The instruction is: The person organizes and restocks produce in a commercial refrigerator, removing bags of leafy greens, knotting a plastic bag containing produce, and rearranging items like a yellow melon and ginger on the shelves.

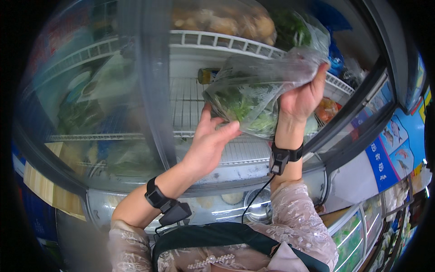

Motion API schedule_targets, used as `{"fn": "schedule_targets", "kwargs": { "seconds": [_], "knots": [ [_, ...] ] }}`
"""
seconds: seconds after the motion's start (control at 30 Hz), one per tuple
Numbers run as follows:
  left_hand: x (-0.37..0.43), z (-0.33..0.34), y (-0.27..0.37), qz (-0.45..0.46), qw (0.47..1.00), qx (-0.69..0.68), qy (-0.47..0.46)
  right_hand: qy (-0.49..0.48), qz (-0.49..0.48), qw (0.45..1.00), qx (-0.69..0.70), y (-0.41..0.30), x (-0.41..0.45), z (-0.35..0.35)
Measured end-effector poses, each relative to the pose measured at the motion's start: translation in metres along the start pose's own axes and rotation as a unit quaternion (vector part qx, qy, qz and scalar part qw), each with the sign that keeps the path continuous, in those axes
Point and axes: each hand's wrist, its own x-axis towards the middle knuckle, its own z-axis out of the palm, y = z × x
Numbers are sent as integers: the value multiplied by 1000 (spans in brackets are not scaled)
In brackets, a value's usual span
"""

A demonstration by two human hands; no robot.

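A clear plastic bag of leafy green vegetables [246, 105] is held up in front of the wire shelves of a glass-door refrigerator. My left hand [212, 139] grips the bag's lower left side, thumb in front and the other fingers partly hidden behind it. Up at the gathered top of the bag, my right hand [304, 97] is closed around the plastic. Behind the bag, a small jar or can [206, 75] lies on its side near the white wire shelf [185, 98].
On the upper rack [217, 38] sit a bag of brown, roundish produce [224, 23] and bagged greens [292, 30]. A bag of orange produce [327, 109] lies at right. The fridge's sliding glass door frame [149, 85] stands left of my hands, and its grey sill [210, 187] crosses below.
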Motion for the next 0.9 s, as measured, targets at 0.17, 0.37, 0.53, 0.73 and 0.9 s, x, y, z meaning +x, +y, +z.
{"fn": "schedule_targets", "kwargs": {
  "seconds": [0.17,0.37,0.53,0.73,0.9],
  "knots": [
    [-51,4,10,351,777,523,-21,-95,-33,988,115,25,-12,33],
    [-72,-32,14,269,751,593,-107,-47,-75,994,67,88,-33,91],
    [-83,-37,10,135,793,594,-5,29,-206,978,0,95,-39,129],
    [-52,-32,18,108,849,517,18,9,-218,971,-94,105,-38,113],
    [-16,-31,17,152,864,456,148,-155,-112,870,-455,89,-44,77]
  ]
}}
